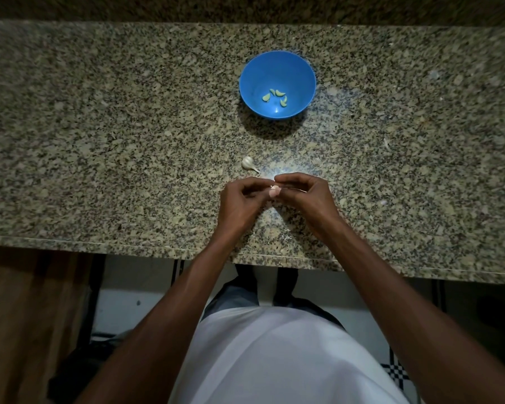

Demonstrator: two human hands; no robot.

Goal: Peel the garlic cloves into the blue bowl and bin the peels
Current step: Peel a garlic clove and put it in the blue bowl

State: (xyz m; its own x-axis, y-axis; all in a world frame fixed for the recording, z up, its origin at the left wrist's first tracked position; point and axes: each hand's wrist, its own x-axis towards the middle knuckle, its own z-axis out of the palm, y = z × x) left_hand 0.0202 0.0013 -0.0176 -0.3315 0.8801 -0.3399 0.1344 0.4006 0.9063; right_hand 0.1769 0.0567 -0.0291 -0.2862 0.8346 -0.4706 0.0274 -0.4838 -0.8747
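Both pinching one clove [274, 191] between fingertips: left hand [239, 199], right hand [305, 196]. At eleven o'clock, close by, unpeeled garlic [250, 164]. Straight ahead at twelve, farther off, blue bowl [251, 74] holding four peeled cloves [275, 96].

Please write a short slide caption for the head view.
Both hands pinch a garlic clove over the granite counter; four peeled cloves lie in the blue bowl.
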